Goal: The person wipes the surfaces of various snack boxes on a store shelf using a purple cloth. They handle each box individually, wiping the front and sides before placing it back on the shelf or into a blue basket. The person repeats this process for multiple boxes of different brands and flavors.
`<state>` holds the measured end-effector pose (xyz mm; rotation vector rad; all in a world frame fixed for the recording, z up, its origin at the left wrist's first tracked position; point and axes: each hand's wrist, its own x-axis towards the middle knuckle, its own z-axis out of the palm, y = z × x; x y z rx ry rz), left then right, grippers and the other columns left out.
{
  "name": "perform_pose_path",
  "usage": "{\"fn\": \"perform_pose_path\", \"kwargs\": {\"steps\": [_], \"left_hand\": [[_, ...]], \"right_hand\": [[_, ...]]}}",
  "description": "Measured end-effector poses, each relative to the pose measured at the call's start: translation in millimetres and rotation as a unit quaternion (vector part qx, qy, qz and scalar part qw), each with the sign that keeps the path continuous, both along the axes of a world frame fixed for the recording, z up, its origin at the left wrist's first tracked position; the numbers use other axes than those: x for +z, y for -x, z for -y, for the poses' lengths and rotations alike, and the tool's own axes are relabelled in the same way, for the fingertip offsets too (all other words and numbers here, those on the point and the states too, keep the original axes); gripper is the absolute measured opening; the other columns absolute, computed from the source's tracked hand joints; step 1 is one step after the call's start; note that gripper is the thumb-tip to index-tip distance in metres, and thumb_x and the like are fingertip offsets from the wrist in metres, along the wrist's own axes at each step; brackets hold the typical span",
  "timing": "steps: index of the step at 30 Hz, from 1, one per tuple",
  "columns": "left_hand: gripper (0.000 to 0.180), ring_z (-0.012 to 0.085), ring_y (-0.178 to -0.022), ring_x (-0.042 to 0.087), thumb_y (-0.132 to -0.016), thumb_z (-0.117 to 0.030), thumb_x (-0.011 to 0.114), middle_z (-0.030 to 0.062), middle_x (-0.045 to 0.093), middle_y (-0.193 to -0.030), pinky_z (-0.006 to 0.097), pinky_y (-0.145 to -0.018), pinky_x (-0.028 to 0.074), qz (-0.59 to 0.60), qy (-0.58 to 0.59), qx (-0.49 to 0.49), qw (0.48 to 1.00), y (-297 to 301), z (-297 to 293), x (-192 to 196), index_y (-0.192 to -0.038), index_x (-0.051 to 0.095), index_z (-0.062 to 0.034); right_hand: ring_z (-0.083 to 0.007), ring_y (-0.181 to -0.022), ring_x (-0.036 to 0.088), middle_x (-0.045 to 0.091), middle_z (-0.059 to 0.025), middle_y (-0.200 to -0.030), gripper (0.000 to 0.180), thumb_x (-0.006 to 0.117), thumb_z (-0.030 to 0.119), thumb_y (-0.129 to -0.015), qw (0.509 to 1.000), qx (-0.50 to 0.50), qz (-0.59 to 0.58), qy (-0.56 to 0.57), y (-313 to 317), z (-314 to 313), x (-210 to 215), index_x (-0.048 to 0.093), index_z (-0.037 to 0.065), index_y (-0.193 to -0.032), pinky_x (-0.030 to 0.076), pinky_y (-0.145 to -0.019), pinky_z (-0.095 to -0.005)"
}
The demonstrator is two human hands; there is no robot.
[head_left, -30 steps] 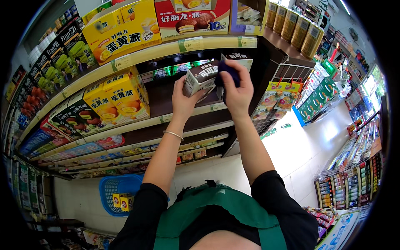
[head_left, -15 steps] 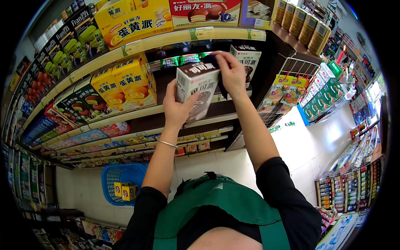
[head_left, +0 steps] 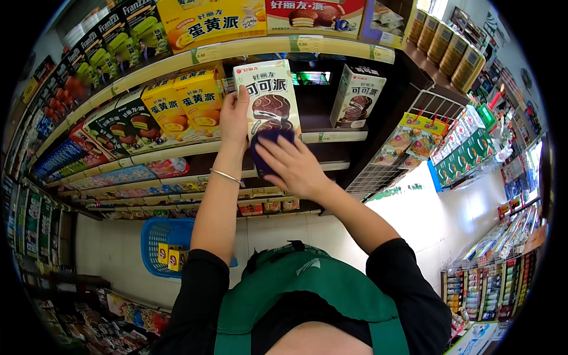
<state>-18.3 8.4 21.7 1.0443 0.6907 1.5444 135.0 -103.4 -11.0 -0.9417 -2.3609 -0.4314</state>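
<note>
The tall white cardboard box of chocolate pies (head_left: 267, 100) is being held up in front of the middle shelf (head_left: 331, 137). The left hand (head_left: 235, 117) is gripping its left edge; the right hand (head_left: 291, 165) is pressing a purple cloth (head_left: 269, 148) against its lower front. The box looks light and stiff, best held by its edges. Beside it, yellow cartons (head_left: 183, 106) are lining the shop's shelf; below, a blue basket (head_left: 163, 245) is sitting on the floor.

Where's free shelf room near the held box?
Free: the dark gap on the middle shelf, between the left hand's white box and the standing white box. The right hand presses a purple cloth there. Crowded: yellow boxes leftward.
</note>
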Motion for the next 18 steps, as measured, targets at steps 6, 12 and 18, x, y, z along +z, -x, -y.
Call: {"fn": "perform_pose_path", "kwargs": {"steps": [6,12,18], "left_hand": [[0.047,0.0102,-0.093,0.058,-0.097,-0.043,0.061,0.0046,0.065,-0.103,0.025,-0.082,0.047,-0.008,0.002,-0.038,0.999,-0.7,-1.7,-9.3,-0.112,0.059,0.0008],[0.043,0.0085,-0.097,0.056,-0.099,-0.037,0.059,0.0021,0.064,-0.108,0.023,-0.085,0.045,-0.012,0.005,-0.08,0.997,-17.3,28.6,-24.4,-0.123,0.058,-0.0013],[0.049,0.0192,-0.099,0.066,-0.103,-0.042,0.046,0.0108,0.065,-0.115,0.033,-0.082,0.057,0.085,0.039,-0.21,0.973,-20.3,34.7,-23.6,-0.129,0.051,-0.0017]], "right_hand": [[-0.0315,-0.127,0.045,0.046,-0.0082,-0.146,0.065,0.068,0.025,-0.084,0.999,-0.036,-0.012,-0.004,-12.8,-9.4,13.6,0.046,0.009,-0.143,0.033,-0.108,-0.0482],[-0.0344,-0.131,0.044,0.048,-0.0099,-0.145,0.052,0.061,0.019,-0.089,0.99,-0.073,-0.084,-0.087,-29.6,-54.8,67.8,0.05,0.009,-0.139,0.032,-0.11,-0.0488],[-0.0101,-0.1,0.063,0.067,-0.0057,-0.115,0.034,0.05,0.018,-0.101,0.633,0.193,-0.651,0.371,-55.0,-86.5,89.5,0.056,0.004,-0.132,0.05,-0.087,-0.025]]}}
